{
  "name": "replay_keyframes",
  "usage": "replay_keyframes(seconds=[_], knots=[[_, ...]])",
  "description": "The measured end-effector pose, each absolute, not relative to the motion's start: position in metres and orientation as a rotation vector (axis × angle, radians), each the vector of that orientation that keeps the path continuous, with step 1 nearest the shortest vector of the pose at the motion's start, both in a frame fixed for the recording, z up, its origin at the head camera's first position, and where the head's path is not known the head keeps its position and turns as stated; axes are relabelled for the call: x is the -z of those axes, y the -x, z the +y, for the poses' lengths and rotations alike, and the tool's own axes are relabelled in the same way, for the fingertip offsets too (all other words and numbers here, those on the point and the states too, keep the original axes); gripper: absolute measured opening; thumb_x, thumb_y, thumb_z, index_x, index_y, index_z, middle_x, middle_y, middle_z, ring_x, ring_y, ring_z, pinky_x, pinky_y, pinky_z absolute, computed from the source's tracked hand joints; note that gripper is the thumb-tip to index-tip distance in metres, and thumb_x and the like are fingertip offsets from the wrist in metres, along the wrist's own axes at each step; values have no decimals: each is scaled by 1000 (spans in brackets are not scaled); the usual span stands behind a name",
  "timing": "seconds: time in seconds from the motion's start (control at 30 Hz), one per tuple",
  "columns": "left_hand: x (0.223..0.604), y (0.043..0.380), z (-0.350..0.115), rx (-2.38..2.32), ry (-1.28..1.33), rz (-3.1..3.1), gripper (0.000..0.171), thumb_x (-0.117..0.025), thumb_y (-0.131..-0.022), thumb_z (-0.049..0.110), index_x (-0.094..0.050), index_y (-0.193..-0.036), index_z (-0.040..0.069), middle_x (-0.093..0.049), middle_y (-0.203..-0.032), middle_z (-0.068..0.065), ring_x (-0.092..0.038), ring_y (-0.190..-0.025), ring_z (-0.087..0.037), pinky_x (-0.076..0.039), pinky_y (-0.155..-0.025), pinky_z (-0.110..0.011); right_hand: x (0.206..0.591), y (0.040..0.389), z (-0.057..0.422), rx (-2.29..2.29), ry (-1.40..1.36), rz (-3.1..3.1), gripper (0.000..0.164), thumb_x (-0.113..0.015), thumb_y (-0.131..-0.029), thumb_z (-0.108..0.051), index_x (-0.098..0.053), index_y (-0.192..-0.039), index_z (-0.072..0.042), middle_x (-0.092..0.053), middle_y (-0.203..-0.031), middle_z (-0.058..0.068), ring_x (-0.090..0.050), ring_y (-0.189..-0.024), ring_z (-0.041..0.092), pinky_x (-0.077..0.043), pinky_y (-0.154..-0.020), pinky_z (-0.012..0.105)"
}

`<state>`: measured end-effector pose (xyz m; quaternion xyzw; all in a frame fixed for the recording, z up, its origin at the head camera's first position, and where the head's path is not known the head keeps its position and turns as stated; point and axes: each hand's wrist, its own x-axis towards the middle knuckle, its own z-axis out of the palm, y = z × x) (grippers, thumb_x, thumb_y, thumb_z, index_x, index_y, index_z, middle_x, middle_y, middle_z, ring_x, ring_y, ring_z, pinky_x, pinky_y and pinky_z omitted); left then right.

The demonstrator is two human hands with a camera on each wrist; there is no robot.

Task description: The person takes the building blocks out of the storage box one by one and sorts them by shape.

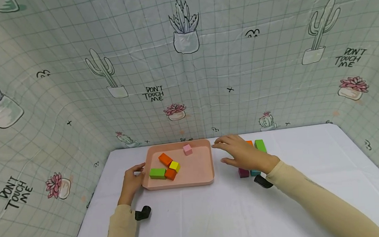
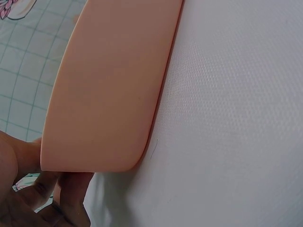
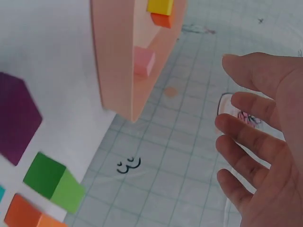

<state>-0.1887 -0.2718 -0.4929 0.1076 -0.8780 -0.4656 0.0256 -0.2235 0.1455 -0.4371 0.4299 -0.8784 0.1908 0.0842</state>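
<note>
A shallow pink tray (image 1: 196, 171) lies on the white table, holding a pink cube (image 1: 187, 150) at the back and a cluster of an orange block (image 1: 165, 159), a yellow block (image 1: 174, 166), a red-orange block (image 1: 170, 174) and a green block (image 1: 157, 173). My left hand (image 1: 132, 182) grips the tray's left end, with thumb and fingers at its corner in the left wrist view. Just beyond the right rim, my right hand (image 1: 245, 154) hovers with fingers loosely spread. Nothing is between these fingers (image 3: 251, 137) in the right wrist view.
Several blocks stand right of the tray, partly covered by the right hand: a green one (image 1: 260, 145), an orange one (image 1: 249, 142), a purple one (image 1: 244, 172) and a teal one (image 1: 255, 173). A grid-patterned cloth (image 1: 213, 76) hangs behind the table (image 1: 196, 213).
</note>
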Motion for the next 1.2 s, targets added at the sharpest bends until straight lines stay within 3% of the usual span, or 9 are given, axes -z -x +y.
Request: replay_keyframes(seconds=[0.73,1.2], knots=[[492,191,-275,1425,-361,-2723,40,-54,-102,-3,-62,-141,-9,-60,-128,-32,-53,-82,-20,-45,-65,-25,433,252,67,-454,-1424,-2695,54,-80,-95,-14,-61,-145,-4,-60,-144,13,-53,-136,35,-41,-116,54],[494,191,-273,1447,-345,-2699,40,-55,-101,-3,-63,-139,-9,-61,-125,-31,-51,-76,-16,-45,-64,-24,446,276,31,-451,-1376,-2801,54,-77,-98,-17,-60,-148,-7,-59,-146,12,-51,-139,36,-37,-120,54]])
